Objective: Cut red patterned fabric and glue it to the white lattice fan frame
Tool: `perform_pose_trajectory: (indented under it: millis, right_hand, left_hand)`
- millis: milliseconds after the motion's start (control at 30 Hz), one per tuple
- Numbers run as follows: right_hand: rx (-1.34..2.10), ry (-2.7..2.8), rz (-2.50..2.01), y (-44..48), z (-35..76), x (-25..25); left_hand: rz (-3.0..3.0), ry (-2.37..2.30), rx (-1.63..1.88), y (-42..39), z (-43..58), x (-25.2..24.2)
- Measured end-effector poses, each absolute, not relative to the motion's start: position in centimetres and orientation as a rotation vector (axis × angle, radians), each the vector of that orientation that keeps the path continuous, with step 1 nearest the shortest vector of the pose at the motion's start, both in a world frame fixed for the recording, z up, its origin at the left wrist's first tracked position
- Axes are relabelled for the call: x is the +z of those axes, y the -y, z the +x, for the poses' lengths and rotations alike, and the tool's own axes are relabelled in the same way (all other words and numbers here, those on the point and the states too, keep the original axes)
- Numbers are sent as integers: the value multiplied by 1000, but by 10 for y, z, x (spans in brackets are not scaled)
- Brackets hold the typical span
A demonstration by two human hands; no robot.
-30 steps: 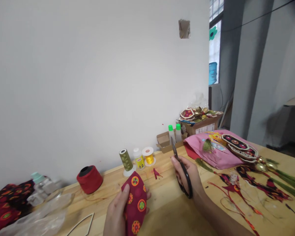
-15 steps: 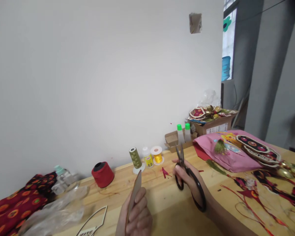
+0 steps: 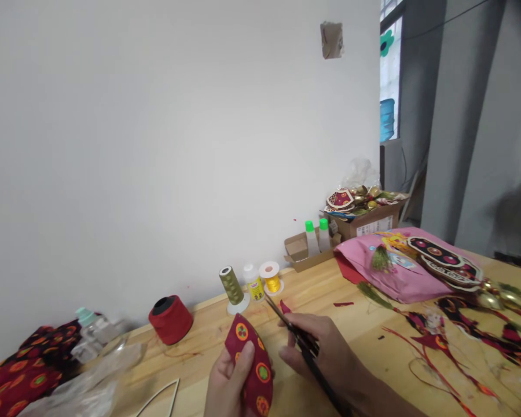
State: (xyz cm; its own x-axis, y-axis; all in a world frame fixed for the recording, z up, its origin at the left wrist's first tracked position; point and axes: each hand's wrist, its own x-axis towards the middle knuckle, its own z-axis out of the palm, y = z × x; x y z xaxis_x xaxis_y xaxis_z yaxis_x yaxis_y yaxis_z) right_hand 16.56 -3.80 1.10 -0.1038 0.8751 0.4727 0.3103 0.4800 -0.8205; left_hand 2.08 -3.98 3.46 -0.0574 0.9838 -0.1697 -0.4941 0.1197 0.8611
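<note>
My left hand [image 3: 231,379] grips a dark red patterned fabric piece [image 3: 257,370] with orange and green round motifs, its thumb lying across the printed face. The piece comes to a point at the top. In my right hand [image 3: 325,350] are black-handled scissors [image 3: 301,341], their blades aimed up and to the left, just right of the fabric and apart from it. Whether the blades are closed is hard to make out. Behind the scissors lies a small red scrap [image 3: 285,307] on the wooden table [image 3: 191,370].
Along the wall stand a red thread cone [image 3: 171,319], an olive thread spool [image 3: 231,286], a glue bottle [image 3: 254,282] and a yellow cord spool [image 3: 272,279]. A pink bag [image 3: 373,266] and tasselled ornaments lie right. Patterned cloth [image 3: 35,362] and clear plastic [image 3: 91,388] lie left.
The piece in my left hand has turned from edge-on to show its patterned face. My right hand has moved lower and left, tilting the scissors toward the piece. The view has shifted slightly right.
</note>
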Motion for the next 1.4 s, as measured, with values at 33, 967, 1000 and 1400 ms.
perform_pose_trajectory:
  millis: [33, 967, 1000, 1400]
  right_hand:
    - [556, 1721, -1049, 39, 166, 13]
    - [92, 1933, -1211, 43, 157, 0]
    - [89, 1934, -1207, 43, 157, 0]
    - [17, 1928, -1199, 43, 157, -4]
  left_hand:
    - [696, -1003, 1405, 40, 22, 34]
    - [663, -1097, 1519, 31, 14, 17]
    - [660, -1097, 1524, 31, 14, 17]
    - [591, -1119, 1568, 29, 17, 20]
